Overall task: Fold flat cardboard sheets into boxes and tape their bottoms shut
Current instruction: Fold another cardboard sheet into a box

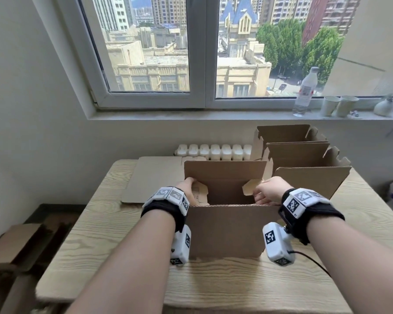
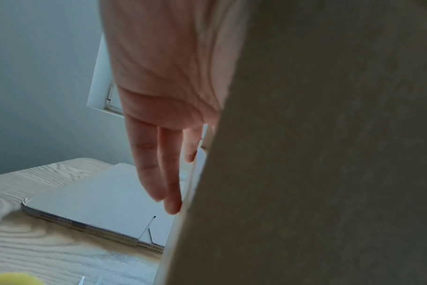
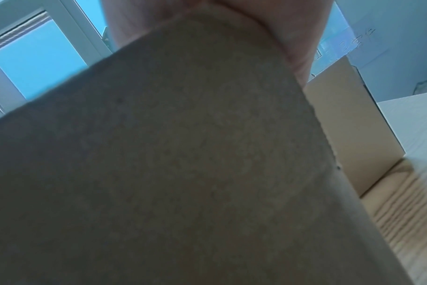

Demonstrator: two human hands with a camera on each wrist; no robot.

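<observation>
An open brown cardboard box [image 1: 227,232] stands upright mid-table, its dim wall filling the left wrist view [image 2: 305,173] and the right wrist view [image 3: 183,173]. My left hand [image 1: 186,189] lies over the box's left top edge. Its fingers [image 2: 163,173] run straight down the outer left wall, and the thumb is hidden there. The left side flap [image 1: 200,193] leans inward beside that hand. My right hand [image 1: 268,191] reaches over the right top edge, fingers curled on the right side flap [image 1: 250,186], which also leans inward. Only its palm [image 3: 293,38] shows in the wrist view.
A stack of flat cardboard sheets [image 1: 150,177] [image 2: 97,202] lies at the table's back left. Several folded open boxes [image 1: 304,155] [image 3: 349,125] stand at the back right. On the windowsill are a bottle [image 1: 304,91] and two paper cups [image 1: 338,106]. Bare wooden table [image 1: 213,279] lies in front.
</observation>
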